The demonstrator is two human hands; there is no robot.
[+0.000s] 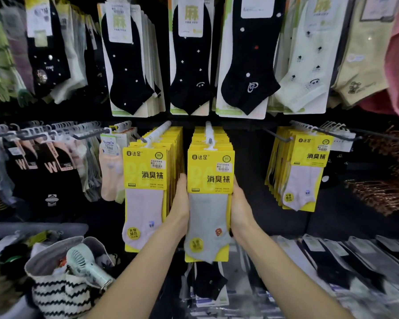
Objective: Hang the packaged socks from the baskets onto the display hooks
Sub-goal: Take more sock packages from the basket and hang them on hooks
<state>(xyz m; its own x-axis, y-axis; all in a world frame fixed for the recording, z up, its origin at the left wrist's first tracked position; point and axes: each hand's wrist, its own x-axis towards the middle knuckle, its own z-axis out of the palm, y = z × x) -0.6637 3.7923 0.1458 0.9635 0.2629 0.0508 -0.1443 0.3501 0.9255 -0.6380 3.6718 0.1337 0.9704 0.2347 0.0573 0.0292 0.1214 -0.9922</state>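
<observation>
A thick stack of yellow-carded sock packs (pixel 209 180) with a grey sock in front hangs on a white display hook (pixel 209 134) at the centre. My left hand (pixel 181 201) presses against the stack's left side and my right hand (pixel 240 203) against its right side, fingers reaching behind the packs. A second yellow stack (pixel 145 180) with a pale sock hangs on the hook (pixel 157 133) just to the left. A third yellow stack (pixel 302 171) hangs further right.
Black and white ankle socks (pixel 189 56) fill the upper row. Dark and peach socks (pixel 55 166) hang at the lower left. A striped bag (pixel 62 291) with a mint hand fan (pixel 85 263) sits below left. Packaged socks (pixel 332 261) lie flat at the lower right.
</observation>
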